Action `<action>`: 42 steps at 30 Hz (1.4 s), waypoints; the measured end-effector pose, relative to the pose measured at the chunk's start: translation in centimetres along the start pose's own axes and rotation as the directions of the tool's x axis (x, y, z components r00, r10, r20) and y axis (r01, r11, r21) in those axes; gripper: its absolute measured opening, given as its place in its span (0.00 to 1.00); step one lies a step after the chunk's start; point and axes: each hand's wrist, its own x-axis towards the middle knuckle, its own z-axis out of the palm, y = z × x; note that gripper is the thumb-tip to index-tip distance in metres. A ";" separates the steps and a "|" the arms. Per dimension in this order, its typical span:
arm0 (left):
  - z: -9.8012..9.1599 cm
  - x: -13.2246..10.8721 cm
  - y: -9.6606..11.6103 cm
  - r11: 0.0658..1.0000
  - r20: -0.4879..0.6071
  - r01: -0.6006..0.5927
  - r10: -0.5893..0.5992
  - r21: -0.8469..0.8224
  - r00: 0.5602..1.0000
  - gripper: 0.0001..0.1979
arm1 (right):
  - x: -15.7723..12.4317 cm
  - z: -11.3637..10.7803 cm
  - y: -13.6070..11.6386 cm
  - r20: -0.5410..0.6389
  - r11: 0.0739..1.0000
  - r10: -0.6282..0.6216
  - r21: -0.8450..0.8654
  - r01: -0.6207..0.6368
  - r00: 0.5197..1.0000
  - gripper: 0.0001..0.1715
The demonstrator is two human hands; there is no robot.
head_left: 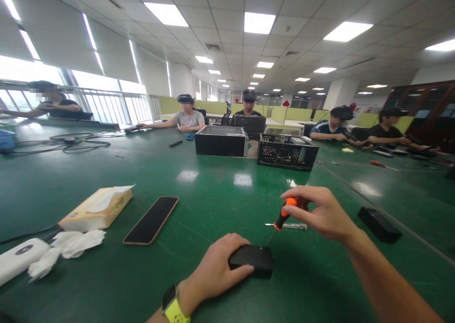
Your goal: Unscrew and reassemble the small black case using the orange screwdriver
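Observation:
My left hand [222, 261], with a yellow-banded watch on its wrist, is closed around the left end of a small black box [256, 260] lying on the green table. My right hand [316, 214] grips the orange and black handle of a screwdriver [282, 218]. The screwdriver is tilted, and its shaft runs down to the far edge of the black box; whether the tip sits in a screw is too small to tell. Just behind the shaft lies a second, slim screwdriver with a clear handle [296, 226].
A phone [151, 221], a tissue pack [97, 209], crumpled tissues [76, 243] and a white device [24, 256] lie to the left. Another black box [379, 224] is at right. Two computer cases [222, 143] stand farther back. Several people sit around the table.

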 end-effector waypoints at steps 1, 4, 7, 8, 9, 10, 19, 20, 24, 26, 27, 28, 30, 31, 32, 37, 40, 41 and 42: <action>0.0 0.0 0.0 1.000 0.001 0.001 -0.001 0.001 1.000 0.16 | 0.0 0.2 0.0 -0.002 1.000 -0.002 0.007 0.002 1.000 0.14; 0.1 -0.1 -0.1 1.000 0.004 -0.002 0.002 -0.002 1.000 0.16 | 0.1 0.6 0.1 -0.007 1.000 -0.016 0.019 0.016 1.000 0.14; 0.1 -0.1 -0.1 1.000 0.005 0.001 -0.001 -0.001 1.000 0.16 | 0.1 0.8 0.1 -0.005 0.999 -0.029 0.016 0.029 1.000 0.13; 0.1 -0.1 -0.1 1.000 0.004 0.003 -0.003 0.000 1.000 0.16 | 0.1 0.8 0.1 -0.004 0.999 -0.031 0.013 0.031 1.000 0.13; 0.1 -0.1 -0.2 1.000 0.003 0.004 -0.004 0.000 1.000 0.16 | 0.1 0.8 0.1 -0.005 0.999 -0.030 0.010 0.030 1.000 0.13; 0.0 0.0 -0.2 1.000 0.002 0.003 -0.003 0.000 1.000 0.16 | 0.1 0.8 0.2 -0.005 1.000 -0.030 0.009 0.030 1.000 0.13; 0.0 -0.1 -0.2 1.000 0.008 0.000 0.000 -0.002 1.000 0.16 | 0.1 0.9 0.2 -0.021 0.998 -0.055 -0.010 0.054 0.998 0.13; 0.0 -0.1 -0.2 1.000 0.009 -0.002 0.002 -0.002 1.000 0.16 | 0.1 0.9 0.2 -0.020 0.998 -0.059 -0.011 0.059 0.998 0.13; 0.0 -0.1 -0.1 1.000 0.013 -0.005 0.005 -0.002 1.000 0.16 | 0.1 0.8 0.2 -0.013 0.998 -0.062 -0.014 0.062 0.998 0.12; 0.0 0.0 -0.1 1.000 0.012 -0.002 0.002 -0.002 1.000 0.16 | 0.1 0.8 0.3 -0.015 0.998 -0.061 -0.009 0.061 0.998 0.12; 0.0 0.0 -0.1 1.000 0.009 0.001 -0.001 -0.001 1.000 0.16 | 0.1 0.8 0.3 -0.015 0.998 -0.061 -0.007 0.061 0.998 0.12; 0.0 0.0 -0.1 1.000 0.008 0.004 -0.004 0.000 1.000 0.16 | 0.2 0.9 0.3 -0.013 0.998 -0.060 -0.008 0.060 0.998 0.12; 0.0 0.0 -0.2 1.000 0.008 0.010 -0.010 0.003 1.000 0.16 | 0.2 0.9 0.3 -0.011 0.998 -0.063 -0.015 0.063 0.998 0.12; 0.0 0.0 -0.2 1.000 0.009 0.012 -0.012 0.005 1.000 0.16 | 0.2 0.9 0.3 -0.008 0.998 -0.066 -0.016 0.066 0.998 0.12; 0.1 0.0 -0.2 1.000 0.010 0.014 -0.014 0.007 1.000 0.16 | 0.2 1.0 0.3 0.002 0.997 -0.071 -0.009 0.071 0.997 0.12; 0.1 0.1 -0.2 1.000 0.013 0.010 -0.010 0.008 1.000 0.16 | 0.1 1.2 0.1 0.024 0.991 -0.129 -0.036 0.130 0.991 0.13; 0.1 0.1 -0.1 1.000 0.013 0.011 -0.011 0.008 1.000 0.16 | -0.1 1.1 0.0 0.016 0.986 -0.151 -0.075 0.152 0.988 0.15; 0.0 0.1 -0.1 1.000 0.014 0.011 -0.011 0.007 1.000 0.15 | -0.1 1.1 -0.1 0.053 0.988 -0.147 -0.039 0.149 0.988 0.15; 0.0 0.1 -0.1 1.000 0.015 0.010 -0.010 0.005 1.000 0.15 | -0.1 1.0 -0.1 0.097 0.990 -0.142 0.005 0.142 0.985 0.15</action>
